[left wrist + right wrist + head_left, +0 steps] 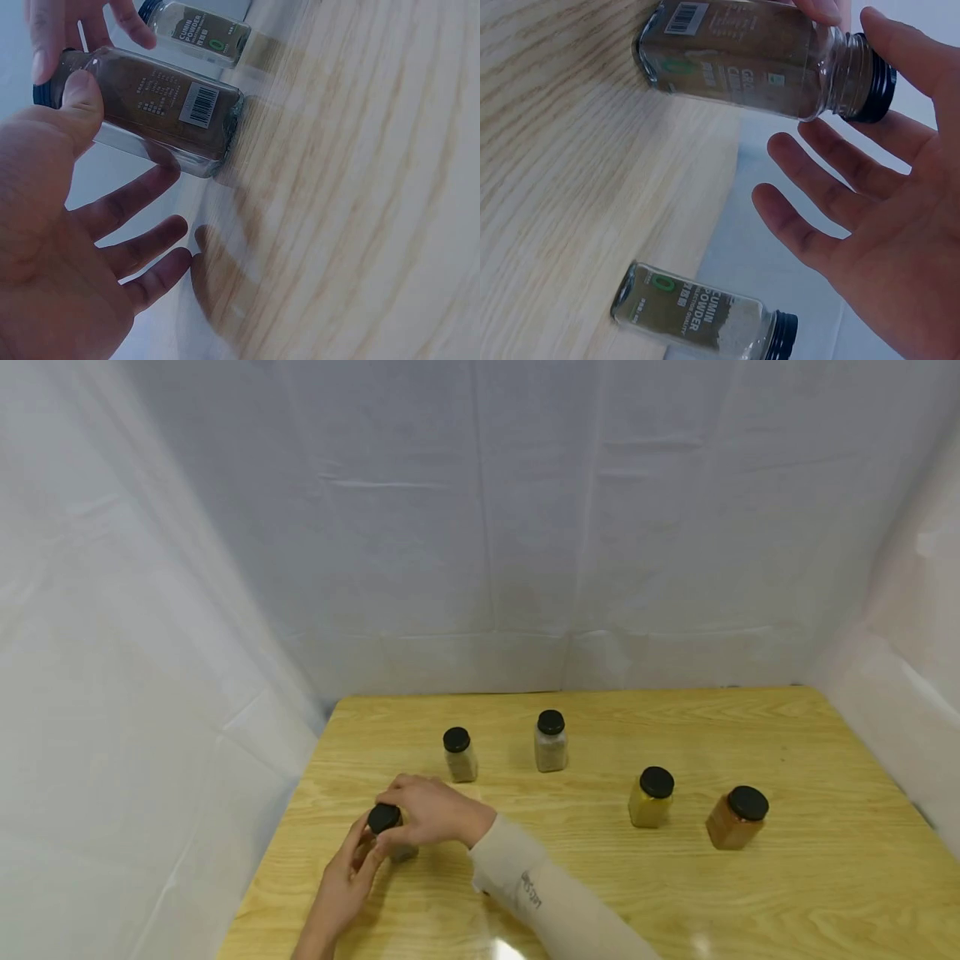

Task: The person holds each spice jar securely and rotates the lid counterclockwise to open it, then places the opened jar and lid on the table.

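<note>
A square glass spice jar (405, 853) with brown powder and a black lid (877, 82) stands upright at the table's left front. My left hand (345, 881) holds it near the neck between thumb and index finger, its other fingers spread away from the glass in the left wrist view. From above, my right hand (433, 812) pinches the lid between thumb and index finger, its remaining fingers off the jar. Threads of the glass neck show below the lid in the right wrist view. Just behind stands a jar labelled cumin powder (694, 311), black lid on.
On the wooden table (540, 860), a jar of pale greyish contents (551, 750) stands at the back middle. Further right are a yellow jar (648, 806) and a reddish-brown jar (729, 827), both black-lidded. White sheeting (480, 543) hangs behind and on both sides.
</note>
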`<state>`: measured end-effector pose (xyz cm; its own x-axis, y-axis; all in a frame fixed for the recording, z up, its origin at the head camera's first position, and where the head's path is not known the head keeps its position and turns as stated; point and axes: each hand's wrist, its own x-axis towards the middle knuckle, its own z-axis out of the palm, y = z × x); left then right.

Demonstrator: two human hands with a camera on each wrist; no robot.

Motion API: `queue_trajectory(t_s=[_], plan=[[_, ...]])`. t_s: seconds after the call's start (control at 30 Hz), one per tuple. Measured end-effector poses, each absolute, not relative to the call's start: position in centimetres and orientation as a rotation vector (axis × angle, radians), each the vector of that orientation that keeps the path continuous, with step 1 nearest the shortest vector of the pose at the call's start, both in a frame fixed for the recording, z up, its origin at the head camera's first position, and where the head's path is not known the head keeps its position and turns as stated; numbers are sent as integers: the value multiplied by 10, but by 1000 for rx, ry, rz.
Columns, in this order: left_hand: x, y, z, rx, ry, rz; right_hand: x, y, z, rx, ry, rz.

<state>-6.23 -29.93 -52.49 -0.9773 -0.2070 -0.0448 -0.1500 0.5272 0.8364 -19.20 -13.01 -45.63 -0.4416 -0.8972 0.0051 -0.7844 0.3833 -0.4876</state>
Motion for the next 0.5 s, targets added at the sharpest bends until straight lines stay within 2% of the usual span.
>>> queue_trajectory(t_s=[0.27, 0.5], plan=[[-62, -298, -527, 295, -2685, -1465, -190, -131, -458, -1497, 2426, -592], [-62, -298, -525, 330, -2697, -1426, -191, -125, -457, -1386, 2425, -673]])
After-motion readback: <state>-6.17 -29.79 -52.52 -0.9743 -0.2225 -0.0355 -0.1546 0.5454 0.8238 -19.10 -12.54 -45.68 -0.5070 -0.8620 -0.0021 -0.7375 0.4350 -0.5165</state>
